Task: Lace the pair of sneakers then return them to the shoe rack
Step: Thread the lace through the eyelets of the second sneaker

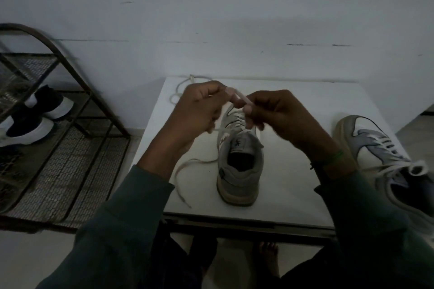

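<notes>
left fingers (212, 95), right fingers (258, 103) both pinch lace (237, 96) | sneaker (239, 166) just below, mid-worktop (293, 183) | second sneaker (385, 155) right, at worktop edge | spare lace (179, 91) beyond left fingers, far corner | rack (70, 148) left, holding black shoes (35, 122)

A grey sneaker (239, 171) stands at the centre of the white table (293, 195), heel toward the person. Just above its tongue the left hand (199, 110) and the right hand (279, 112) each pinch the pale lace (237, 97), a short length spanning the gap between them and its free end trailing on the table left of the shoe. A second sneaker (380, 155), already laced, lies at the table's right edge, a loose cord (180, 91), possibly another lace, rests at the far edge, and the metal shoe rack (77, 148) at left holds black-and-white shoes (30, 124).
</notes>
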{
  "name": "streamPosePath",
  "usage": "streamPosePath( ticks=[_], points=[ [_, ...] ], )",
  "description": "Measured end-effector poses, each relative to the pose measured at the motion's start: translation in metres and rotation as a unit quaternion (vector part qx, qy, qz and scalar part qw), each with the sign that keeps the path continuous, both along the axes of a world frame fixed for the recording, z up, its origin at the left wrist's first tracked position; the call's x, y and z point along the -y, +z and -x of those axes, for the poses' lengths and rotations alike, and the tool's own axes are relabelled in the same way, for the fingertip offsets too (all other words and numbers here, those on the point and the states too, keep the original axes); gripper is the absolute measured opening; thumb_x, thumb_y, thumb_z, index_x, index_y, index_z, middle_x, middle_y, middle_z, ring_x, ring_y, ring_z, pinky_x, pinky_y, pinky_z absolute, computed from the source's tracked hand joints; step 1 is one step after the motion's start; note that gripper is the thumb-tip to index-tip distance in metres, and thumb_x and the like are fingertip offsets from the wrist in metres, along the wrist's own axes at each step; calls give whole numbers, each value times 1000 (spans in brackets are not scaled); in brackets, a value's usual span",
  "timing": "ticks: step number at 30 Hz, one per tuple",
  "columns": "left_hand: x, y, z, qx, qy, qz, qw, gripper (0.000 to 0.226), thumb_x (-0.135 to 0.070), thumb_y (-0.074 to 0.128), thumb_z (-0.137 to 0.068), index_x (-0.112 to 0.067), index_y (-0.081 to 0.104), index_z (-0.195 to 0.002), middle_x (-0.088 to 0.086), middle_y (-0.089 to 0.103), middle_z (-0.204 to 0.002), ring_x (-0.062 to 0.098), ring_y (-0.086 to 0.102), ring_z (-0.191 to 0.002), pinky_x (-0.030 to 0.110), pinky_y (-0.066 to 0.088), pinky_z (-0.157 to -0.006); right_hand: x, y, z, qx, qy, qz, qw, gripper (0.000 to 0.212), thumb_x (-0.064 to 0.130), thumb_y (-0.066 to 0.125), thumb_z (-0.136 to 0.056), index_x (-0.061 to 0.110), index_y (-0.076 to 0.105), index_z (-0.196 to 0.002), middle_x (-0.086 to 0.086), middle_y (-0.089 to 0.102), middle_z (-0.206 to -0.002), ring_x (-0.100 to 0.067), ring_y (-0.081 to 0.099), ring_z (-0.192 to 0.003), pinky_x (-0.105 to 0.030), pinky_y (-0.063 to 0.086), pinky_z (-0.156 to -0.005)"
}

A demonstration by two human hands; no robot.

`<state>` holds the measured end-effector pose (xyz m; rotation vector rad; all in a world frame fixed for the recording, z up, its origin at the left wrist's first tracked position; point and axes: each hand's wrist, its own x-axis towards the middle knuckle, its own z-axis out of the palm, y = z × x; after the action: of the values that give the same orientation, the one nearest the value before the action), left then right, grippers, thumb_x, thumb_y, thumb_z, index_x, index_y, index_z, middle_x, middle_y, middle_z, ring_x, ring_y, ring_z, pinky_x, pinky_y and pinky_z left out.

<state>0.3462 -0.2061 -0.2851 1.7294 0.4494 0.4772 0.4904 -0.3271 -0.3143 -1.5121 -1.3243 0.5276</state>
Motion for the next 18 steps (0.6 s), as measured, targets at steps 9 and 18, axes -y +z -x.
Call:
streamPosePath(
  ticks=[9, 18],
  points=[
    [-15, -46, -11, -10, 254, -119, 960, 41, -21, 59, -89, -18, 50, -129, 3, 52, -129, 16, 51, -114, 28, 43, -91, 27, -3, -29, -171, 20, 16, 985, 21, 7, 55, -89, 9, 66, -106, -8, 71, -85, -18, 54, -64, -24, 46, -58],
    [19, -39, -23, -15, -30, -204, 978, 28, -34, 62, -90, -17, 64, -113, -13, 64, -70, 1, 62, -64, 17, 49, -57, 15, -2, -8, 81, -96, 46, 991, 5, 6, 71, -79, 8, 67, -78, -2, 69, -68, -4, 63, -63, -12, 45, -61]
  ],
)
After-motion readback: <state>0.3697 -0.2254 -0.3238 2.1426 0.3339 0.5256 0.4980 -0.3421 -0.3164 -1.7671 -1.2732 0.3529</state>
